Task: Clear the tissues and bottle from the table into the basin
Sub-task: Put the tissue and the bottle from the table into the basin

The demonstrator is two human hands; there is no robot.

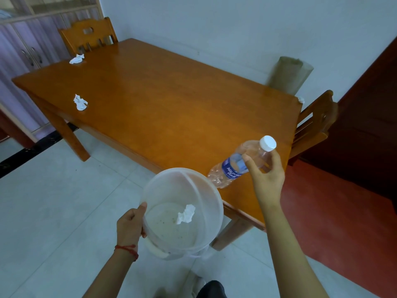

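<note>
I'm gripping the basin by its near-left rim with my left hand, thumb hooked over the edge, fingers wrapped under. Basin is hanging off the table's near corner, over the floor. One tissue is lying inside on the bottom. My right hand is closing around the bottle, thumb and fingers pinching its upper body below the white cap. Bottle is tilting, base pointing down toward the basin's far rim, just beside it, cap up and right. Two more tissues are sitting on the table: one near the left edge, one at the far-left corner by the chair.
</note>
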